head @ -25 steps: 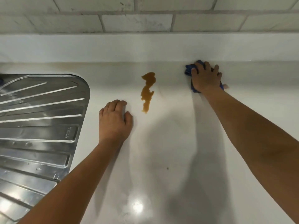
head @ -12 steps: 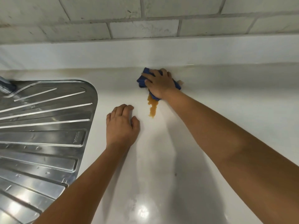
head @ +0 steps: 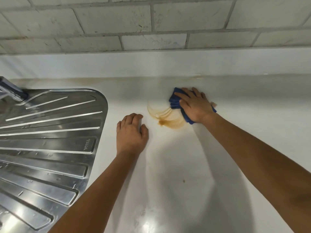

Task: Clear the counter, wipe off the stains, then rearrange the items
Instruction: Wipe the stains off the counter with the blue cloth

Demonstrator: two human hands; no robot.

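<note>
A brown stain (head: 165, 117) lies smeared in curved streaks on the white counter (head: 176, 165), with its thickest blob at the lower left. My right hand (head: 195, 105) presses flat on a folded blue cloth (head: 175, 101) just right of the smear, near the back of the counter. Most of the cloth is hidden under the palm. My left hand (head: 131, 133) rests palm down on the counter, left of the stain, with fingers curled and nothing in it.
A steel sink drainboard (head: 45, 138) with raised ribs fills the left side. A tap base (head: 11, 91) shows at its far left corner. A white upstand and a tiled wall (head: 151, 24) close the back. A small dark speck (head: 184, 181) sits on the near counter.
My right hand swept the cloth from the right over the top of the stain, then back to the right, smearing it into curved streaks. The left hand stayed put.
</note>
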